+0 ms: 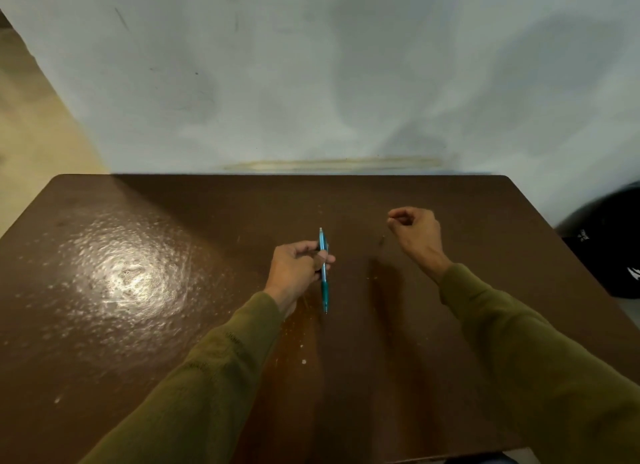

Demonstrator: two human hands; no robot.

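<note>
Teal pen (324, 271) sits pinched in our left hand (298, 266) above the tabletop (138, 325). Our right hand (415, 229) hovers curled, holding nothing.

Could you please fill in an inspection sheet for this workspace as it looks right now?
Surface: brown table, glossy, with a bright glare patch on its left half.
Job's things: blue pen, held roughly lengthwise, tip towards the person.
Clutter: a few pale specks on the table; nothing else seen.
Hands: left hand grips the pen at mid-barrel; right hand hangs over the table with fingers curled, nothing seen in them.
Cables: nothing seen.
Surroundings: scuffed pale wall behind the table, beige floor at left, black object at the right edge, too blurred to identify.
</note>
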